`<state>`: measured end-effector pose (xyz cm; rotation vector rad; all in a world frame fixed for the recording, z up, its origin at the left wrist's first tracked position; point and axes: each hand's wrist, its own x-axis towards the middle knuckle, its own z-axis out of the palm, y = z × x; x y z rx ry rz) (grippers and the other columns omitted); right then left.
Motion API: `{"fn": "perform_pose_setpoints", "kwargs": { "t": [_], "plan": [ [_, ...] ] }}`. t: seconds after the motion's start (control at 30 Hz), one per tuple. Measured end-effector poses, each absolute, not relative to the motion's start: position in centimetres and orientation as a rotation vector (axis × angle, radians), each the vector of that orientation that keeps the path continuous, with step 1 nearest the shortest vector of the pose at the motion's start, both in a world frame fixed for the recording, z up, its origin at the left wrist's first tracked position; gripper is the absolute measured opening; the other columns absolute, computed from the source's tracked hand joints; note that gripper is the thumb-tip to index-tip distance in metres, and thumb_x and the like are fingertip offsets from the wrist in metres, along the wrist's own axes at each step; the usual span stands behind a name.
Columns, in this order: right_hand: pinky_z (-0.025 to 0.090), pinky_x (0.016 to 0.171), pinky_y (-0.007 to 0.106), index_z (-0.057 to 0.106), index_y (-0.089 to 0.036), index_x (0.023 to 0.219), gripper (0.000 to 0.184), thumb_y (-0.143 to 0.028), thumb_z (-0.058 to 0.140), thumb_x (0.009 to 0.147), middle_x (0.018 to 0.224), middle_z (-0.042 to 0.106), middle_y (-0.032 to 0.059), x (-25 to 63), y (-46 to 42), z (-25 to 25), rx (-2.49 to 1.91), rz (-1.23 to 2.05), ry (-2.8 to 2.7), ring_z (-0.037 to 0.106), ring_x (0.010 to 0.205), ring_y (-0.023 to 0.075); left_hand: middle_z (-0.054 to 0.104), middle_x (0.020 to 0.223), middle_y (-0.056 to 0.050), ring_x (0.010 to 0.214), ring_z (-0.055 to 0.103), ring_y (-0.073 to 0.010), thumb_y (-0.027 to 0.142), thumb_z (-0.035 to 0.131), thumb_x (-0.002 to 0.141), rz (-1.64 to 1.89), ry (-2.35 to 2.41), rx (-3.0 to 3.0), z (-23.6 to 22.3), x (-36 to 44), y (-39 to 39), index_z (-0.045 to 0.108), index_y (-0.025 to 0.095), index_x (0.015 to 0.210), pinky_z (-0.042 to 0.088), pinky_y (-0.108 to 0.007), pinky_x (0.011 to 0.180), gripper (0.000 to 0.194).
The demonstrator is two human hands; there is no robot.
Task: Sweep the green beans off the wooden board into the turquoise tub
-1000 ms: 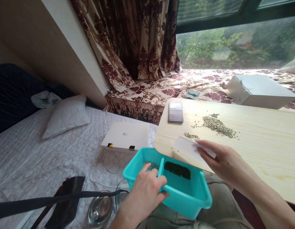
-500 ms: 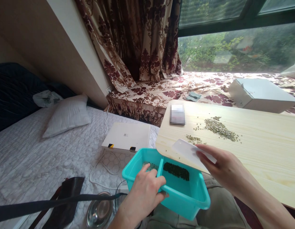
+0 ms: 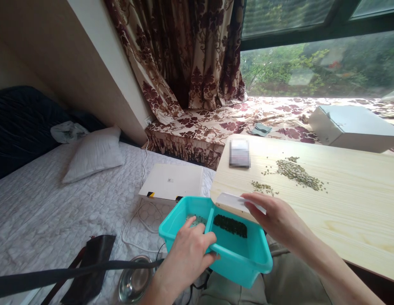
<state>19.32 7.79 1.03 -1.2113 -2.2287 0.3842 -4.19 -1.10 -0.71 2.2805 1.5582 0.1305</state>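
Note:
My left hand (image 3: 193,245) grips the near rim and divider of a turquoise two-compartment bin (image 3: 235,269), its fingers curled over the edge. Small dark green beans (image 3: 230,225) fill part of the right compartment; a few pale bits lie in the left one. In my right hand (image 3: 273,214) is a flat white plastic scraper (image 3: 230,200), pinched between thumb and fingers. Its blade sits at the table's edge above the bin. On the wooden table (image 3: 352,212) lie a larger patch of green beans (image 3: 298,173) and a smaller patch (image 3: 262,187).
A small box-like item (image 3: 239,154), blurred on top, lies at the table's corner. Beyond stand a white box (image 3: 356,127) and a folded cloth (image 3: 261,128) on the window seat. On the bed are a flat white box (image 3: 173,181), a metal bowl (image 3: 135,279) and a pillow (image 3: 95,154).
My right hand has drawn the scraper left and toward me, to the table edge over the bin. The bin and my left hand have shifted slightly left.

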Motion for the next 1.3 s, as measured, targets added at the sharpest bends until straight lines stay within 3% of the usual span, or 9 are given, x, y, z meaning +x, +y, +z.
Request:
{"fn": "perform_pose_setpoints", "kwargs": {
  "t": [0.27,0.47,0.77,1.1,1.3],
  "plan": [
    [0.058,0.063,0.028,0.077,-0.026,0.098,0.033,-0.029,0.044,0.098,0.092,0.081,0.0069,20.4,4.9,2.2,-1.164,0.559,-2.231,0.076,0.075,0.0204,0.065,0.084,-0.001,0.092,0.068,-0.0226,0.032,0.087,0.082,0.026,1.596,2.307,-0.2,-4.3,-1.4,0.07,0.021,0.085,0.04,-0.049,0.116,0.021],
    [0.059,0.058,0.031,0.078,-0.026,0.097,0.031,-0.045,0.055,0.088,0.086,0.081,0.0057,25.9,5.6,0.5,-1.473,0.294,-1.992,0.076,0.069,0.0252,0.069,0.086,-0.003,0.09,0.07,-0.0224,0.042,0.086,0.083,-0.132,1.4,2.415,-0.4,-0.5,-1.0,0.074,0.021,0.09,0.042,-0.049,0.114,0.025],
    [0.056,0.056,0.03,0.079,-0.026,0.097,0.034,-0.04,0.052,0.083,0.083,0.081,0.0043,26.5,6.2,0.7,-1.611,0.182,-1.928,0.076,0.071,0.0252,0.071,0.083,-0.006,0.082,0.071,-0.0238,0.052,0.08,0.086,-0.192,1.002,2.667,-1.3,4.1,-0.4,0.075,0.02,0.093,0.045,-0.055,0.108,0.032],
    [0.048,0.05,0.028,0.078,-0.028,0.086,0.027,-0.032,0.052,0.082,0.069,0.077,0.0016,24.9,8.1,0.7,-1.642,0.174,-2.02,0.072,0.06,0.0225,0.071,0.081,-0.007,0.079,0.071,-0.0241,0.053,0.08,0.086,-0.179,0.998,2.712,-2.3,4.4,-0.5,0.075,0.021,0.092,0.046,-0.055,0.107,0.033],
    [0.051,0.054,0.028,0.078,-0.027,0.098,0.031,-0.031,0.05,0.087,0.076,0.08,0.0025,22.8,8.5,0.1,-1.515,0.28,-2.082,0.074,0.064,0.0219,0.071,0.084,-0.007,0.081,0.071,-0.025,0.047,0.082,0.085,-0.161,1.013,2.684,-1.9,4.2,-0.5,0.076,0.021,0.094,0.045,-0.055,0.108,0.028]
  ]
}}
